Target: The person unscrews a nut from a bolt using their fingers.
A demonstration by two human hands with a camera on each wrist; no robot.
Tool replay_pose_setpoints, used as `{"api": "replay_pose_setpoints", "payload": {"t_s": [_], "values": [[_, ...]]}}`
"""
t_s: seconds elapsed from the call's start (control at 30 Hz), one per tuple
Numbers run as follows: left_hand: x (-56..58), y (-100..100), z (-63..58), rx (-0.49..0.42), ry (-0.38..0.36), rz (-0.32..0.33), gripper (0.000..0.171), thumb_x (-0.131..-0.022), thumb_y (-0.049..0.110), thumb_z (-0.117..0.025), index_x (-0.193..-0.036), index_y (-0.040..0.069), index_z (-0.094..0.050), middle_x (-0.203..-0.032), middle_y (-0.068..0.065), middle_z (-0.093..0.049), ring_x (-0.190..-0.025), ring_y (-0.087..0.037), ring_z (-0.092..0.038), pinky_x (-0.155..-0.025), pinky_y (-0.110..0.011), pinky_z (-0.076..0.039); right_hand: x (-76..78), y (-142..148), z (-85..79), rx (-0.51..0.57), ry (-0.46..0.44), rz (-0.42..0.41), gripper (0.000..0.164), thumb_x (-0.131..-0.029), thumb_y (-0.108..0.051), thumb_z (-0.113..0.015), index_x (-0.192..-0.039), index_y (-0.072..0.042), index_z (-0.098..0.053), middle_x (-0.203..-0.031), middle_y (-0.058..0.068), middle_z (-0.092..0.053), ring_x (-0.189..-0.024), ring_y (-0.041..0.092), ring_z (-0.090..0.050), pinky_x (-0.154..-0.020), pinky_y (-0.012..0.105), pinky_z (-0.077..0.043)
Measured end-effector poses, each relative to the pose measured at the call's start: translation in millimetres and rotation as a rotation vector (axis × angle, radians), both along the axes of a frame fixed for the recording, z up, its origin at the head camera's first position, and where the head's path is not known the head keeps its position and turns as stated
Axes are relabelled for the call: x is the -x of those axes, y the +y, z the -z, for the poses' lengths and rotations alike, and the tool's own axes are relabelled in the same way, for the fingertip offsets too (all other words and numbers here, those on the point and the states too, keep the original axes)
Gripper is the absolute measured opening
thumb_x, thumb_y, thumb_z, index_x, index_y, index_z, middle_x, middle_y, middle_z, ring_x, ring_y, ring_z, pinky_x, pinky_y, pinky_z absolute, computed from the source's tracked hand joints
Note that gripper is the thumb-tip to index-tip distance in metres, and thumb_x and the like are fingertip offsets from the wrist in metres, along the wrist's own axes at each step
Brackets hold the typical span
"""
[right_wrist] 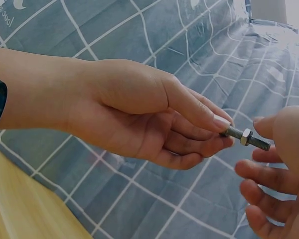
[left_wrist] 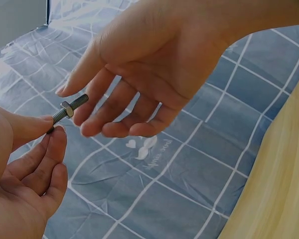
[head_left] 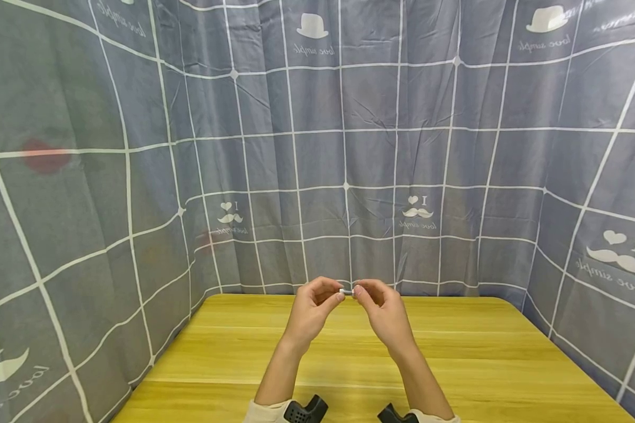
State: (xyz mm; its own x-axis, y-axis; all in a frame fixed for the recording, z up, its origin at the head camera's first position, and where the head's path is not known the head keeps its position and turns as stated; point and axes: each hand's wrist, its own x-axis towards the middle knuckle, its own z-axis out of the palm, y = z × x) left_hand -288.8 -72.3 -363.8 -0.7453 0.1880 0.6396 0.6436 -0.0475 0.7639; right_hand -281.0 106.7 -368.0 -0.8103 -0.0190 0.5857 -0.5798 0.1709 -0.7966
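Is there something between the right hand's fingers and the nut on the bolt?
Nothing visible. The left hand pinches the bolt at one end; the nut sits exposed beside the right hand's fingers.

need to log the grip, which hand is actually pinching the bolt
The left hand: its thumb and fingertips pinch the head end of the bolt. The right hand keeps straight fingers at the nut.

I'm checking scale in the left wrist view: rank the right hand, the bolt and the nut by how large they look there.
1. right hand, by far the largest, though it also hangs close to the camera.
2. bolt, a short threaded rod pinched by the left hand.
3. nut, a small hexagon threaded on the bolt.
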Motion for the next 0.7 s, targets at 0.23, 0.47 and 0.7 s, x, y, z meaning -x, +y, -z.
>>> {"api": "replay_pose_setpoints", "payload": {"t_s": [0.23,0.47,0.7], "values": [[-0.9,0.5,0.6,0.002,-0.009,0.000,0.010,-0.099,-0.001,-0.068,-0.108,-0.004,-0.070,-0.101,-0.018,-0.069,-0.090,-0.018,-0.067,-0.083,-0.029,-0.053,-1.9,1.1,-1.1,0.002,0.003,-0.043,0.009,-0.101,-0.012,-0.069,-0.106,-0.005,-0.073,-0.100,0.008,-0.070,-0.095,0.024,-0.064,-0.086,0.040,-0.053],[0.1,0.2,0.5,-0.004,-0.011,0.004,0.012,-0.098,-0.002,-0.068,-0.109,-0.007,-0.069,-0.105,-0.017,-0.068,-0.095,-0.023,-0.068,-0.088,-0.032,-0.055,-3.4,0.0,-0.9,-0.034,0.030,-0.052,0.026,-0.099,-0.012,-0.073,-0.123,-0.006,-0.067,-0.119,0.011,-0.068,-0.106,0.026,-0.064,-0.088,0.041,-0.053],[0.8,-0.3,1.2,-0.002,0.021,0.007,0.014,-0.098,-0.001,-0.069,-0.110,-0.009,-0.068,-0.104,-0.020,-0.069,-0.093,-0.022,-0.069,-0.087,-0.031,-0.055,-4.4,-0.1,-1.5,-0.009,0.011,-0.078,0.013,-0.103,-0.011,-0.067,-0.112,-0.004,-0.072,-0.106,0.009,-0.071,-0.098,0.025,-0.068,-0.088,0.035,-0.054]]}}
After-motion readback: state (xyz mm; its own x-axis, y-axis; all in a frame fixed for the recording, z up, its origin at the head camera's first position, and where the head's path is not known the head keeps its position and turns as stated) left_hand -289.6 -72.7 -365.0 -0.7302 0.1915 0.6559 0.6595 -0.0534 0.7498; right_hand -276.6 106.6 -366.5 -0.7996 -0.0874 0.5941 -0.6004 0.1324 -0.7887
